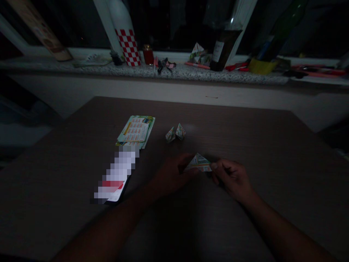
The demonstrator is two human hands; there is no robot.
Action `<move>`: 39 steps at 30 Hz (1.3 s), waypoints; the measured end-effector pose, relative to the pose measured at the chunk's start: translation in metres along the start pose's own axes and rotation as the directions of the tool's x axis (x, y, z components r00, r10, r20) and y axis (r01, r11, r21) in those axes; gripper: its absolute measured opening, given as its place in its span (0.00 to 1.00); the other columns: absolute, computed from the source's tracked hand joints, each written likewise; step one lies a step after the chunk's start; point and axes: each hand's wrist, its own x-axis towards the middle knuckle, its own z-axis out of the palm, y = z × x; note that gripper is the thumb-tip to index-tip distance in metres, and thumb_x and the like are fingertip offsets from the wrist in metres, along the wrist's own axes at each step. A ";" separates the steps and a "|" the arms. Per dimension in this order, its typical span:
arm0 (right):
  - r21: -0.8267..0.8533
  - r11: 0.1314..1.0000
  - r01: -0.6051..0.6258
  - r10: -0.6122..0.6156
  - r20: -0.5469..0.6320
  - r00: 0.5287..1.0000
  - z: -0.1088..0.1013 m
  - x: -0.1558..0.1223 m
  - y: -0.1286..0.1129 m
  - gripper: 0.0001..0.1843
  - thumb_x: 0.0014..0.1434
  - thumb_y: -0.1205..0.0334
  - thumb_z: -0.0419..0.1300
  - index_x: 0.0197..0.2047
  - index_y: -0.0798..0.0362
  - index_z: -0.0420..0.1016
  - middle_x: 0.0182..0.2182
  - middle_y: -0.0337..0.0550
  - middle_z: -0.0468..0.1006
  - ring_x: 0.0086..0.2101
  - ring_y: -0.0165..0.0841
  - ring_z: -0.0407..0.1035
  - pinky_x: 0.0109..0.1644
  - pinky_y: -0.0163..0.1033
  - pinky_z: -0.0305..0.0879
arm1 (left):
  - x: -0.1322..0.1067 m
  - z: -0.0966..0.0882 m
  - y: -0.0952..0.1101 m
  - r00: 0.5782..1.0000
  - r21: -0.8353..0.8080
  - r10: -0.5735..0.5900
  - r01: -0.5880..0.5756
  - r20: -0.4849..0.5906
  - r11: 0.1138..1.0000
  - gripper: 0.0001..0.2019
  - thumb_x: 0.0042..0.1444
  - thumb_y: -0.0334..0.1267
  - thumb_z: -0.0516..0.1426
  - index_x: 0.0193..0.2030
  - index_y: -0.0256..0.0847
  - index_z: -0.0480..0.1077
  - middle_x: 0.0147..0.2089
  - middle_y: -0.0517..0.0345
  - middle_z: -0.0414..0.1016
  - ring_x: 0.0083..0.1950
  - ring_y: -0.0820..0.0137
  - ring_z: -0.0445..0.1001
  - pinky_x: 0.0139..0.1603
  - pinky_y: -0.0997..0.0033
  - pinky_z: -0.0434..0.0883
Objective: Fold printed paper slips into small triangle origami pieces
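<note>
A small folded piece of printed paper (200, 162), triangular in outline, is held just above the brown table (245, 145). My left hand (171, 176) pinches its left side and my right hand (231, 178) pinches its right side, fingers closed on it. Farther back on the table lie two small folded paper pieces (175, 133) side by side. The scene is very dark.
A stack of printed paper sheets (136, 131) lies left of centre, with a phone (117, 174) in front of it. Behind the table runs a windowsill (163, 71) with a red-and-white checked container (128, 45), a dark bottle (222, 47), pens and clutter.
</note>
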 end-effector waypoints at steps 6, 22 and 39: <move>0.072 0.997 -0.043 0.046 -0.048 0.998 -0.001 0.001 0.004 0.24 0.62 0.49 0.55 0.19 0.53 0.65 0.15 0.35 0.65 0.18 0.26 0.55 0.23 0.34 0.51 | -0.002 -0.004 0.008 0.983 0.442 0.136 -0.067 -0.126 0.894 0.15 0.52 0.43 0.61 0.46 0.41 0.73 0.40 0.55 0.79 0.39 0.66 0.75 0.42 0.66 0.71; -0.123 0.989 -0.079 0.075 -0.032 0.997 -0.002 0.005 0.005 0.21 0.63 0.47 0.53 0.27 0.54 0.70 0.19 0.35 0.65 0.20 0.27 0.58 0.23 0.33 0.53 | -0.001 -0.002 0.001 0.967 0.533 0.169 -0.043 -0.189 0.845 0.12 0.54 0.41 0.60 0.45 0.41 0.74 0.41 0.57 0.78 0.39 0.68 0.75 0.42 0.68 0.71; -0.507 0.823 0.256 -0.241 0.096 0.966 -0.008 0.008 0.002 0.09 0.61 0.56 0.59 0.37 0.52 0.74 0.25 0.40 0.74 0.26 0.31 0.69 0.31 0.34 0.64 | 0.001 -0.004 0.002 0.979 0.362 0.033 0.044 -0.203 0.931 0.12 0.54 0.42 0.59 0.44 0.41 0.75 0.38 0.56 0.80 0.37 0.67 0.76 0.37 0.69 0.71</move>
